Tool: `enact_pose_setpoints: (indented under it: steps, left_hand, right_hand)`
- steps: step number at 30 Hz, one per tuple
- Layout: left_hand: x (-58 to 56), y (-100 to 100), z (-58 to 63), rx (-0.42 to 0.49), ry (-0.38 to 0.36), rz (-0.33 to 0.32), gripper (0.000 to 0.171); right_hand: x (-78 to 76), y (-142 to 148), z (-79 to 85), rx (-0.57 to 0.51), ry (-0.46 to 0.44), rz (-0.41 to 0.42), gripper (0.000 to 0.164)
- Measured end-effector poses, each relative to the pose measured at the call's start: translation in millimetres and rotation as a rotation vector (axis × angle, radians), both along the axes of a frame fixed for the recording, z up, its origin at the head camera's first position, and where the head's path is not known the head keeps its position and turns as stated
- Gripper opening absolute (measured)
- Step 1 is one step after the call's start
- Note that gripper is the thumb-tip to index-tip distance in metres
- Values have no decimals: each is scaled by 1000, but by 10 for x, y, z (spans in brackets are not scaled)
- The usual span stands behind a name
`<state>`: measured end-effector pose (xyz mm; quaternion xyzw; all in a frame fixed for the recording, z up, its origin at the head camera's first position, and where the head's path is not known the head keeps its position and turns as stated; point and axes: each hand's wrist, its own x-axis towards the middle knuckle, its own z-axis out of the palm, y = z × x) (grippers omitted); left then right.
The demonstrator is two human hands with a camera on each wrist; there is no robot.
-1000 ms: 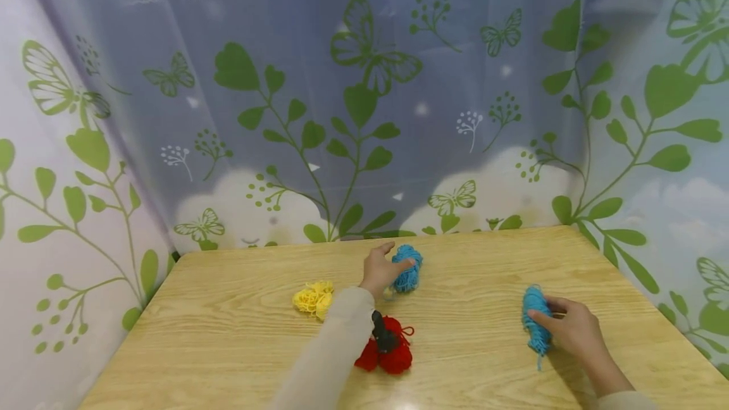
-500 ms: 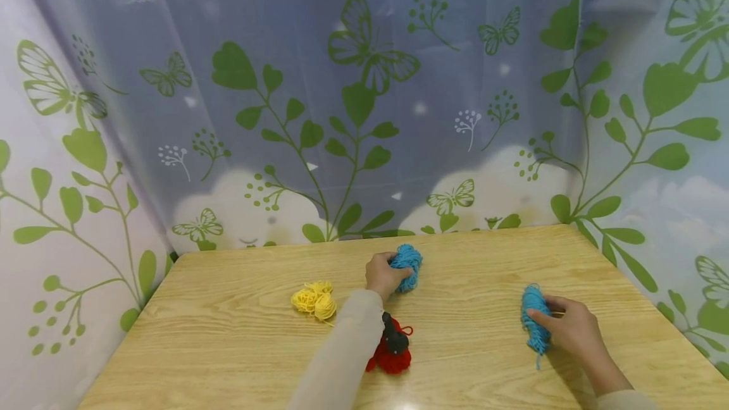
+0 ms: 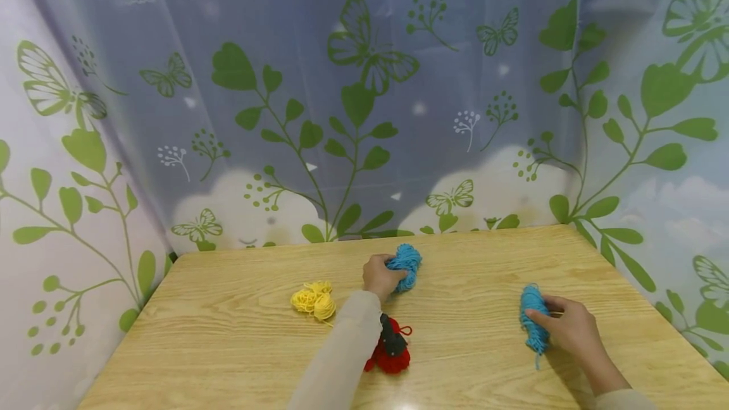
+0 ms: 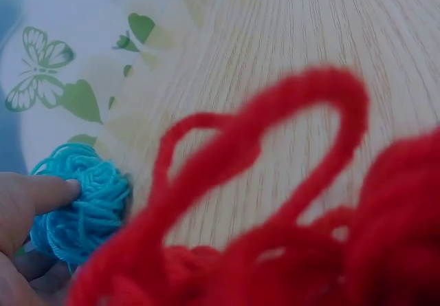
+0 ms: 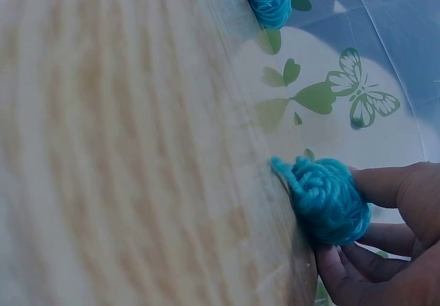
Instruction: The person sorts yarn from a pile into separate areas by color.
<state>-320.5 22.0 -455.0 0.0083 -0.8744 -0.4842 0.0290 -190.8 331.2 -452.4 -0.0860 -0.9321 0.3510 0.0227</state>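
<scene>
My left hand (image 3: 380, 276) grips a bundle of blue yarn (image 3: 406, 266) near the back of the table, thumb on its near side. In the left wrist view the thumb presses on that blue yarn (image 4: 86, 210). Over to the right, my right hand (image 3: 572, 328) holds a longer blue yarn bundle (image 3: 534, 316) between thumb and fingers; the right wrist view shows its coiled end (image 5: 330, 201) and a loose tail. Under my left wrist lies red yarn (image 3: 394, 359), partly hidden by the dark wrist camera. Left of that forearm is yellow yarn (image 3: 316, 301).
A wooden table (image 3: 216, 340) carries all the yarn. Behind it hangs a curtain (image 3: 285, 81) printed with leaves and butterflies, with more patterned cloth on both sides. Red loops (image 4: 302, 100) fill much of the left wrist view.
My left hand's fingers have closed from spread to a grip around the blue yarn, and its forearm has shifted slightly right, uncovering more yellow yarn. The right hand has stayed nearly still.
</scene>
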Motion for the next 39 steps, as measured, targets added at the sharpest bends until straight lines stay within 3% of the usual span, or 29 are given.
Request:
enact_pose_setpoints:
  steps: [14, 19, 23, 32, 39]
  left_hand:
    - [-10, -56, -1, 1, 16, 76, 31]
    - [7, -55, 36, 32, 55, 65, 21]
    - [61, -14, 131, 82, 75, 26, 19]
    - [211, 281, 360, 179, 103, -102, 19]
    - [405, 665, 351, 304, 22, -76, 16]
  right_hand:
    - [-4, -14, 5, 8, -5, 1, 74]
    - [15, -19, -2, 3, -6, -1, 77]
    - [11, -24, -1, 2, -4, 3, 75]
    - [18, -19, 5, 2, -1, -10, 74]
    - [18, -30, 12, 6, -5, -4, 72]
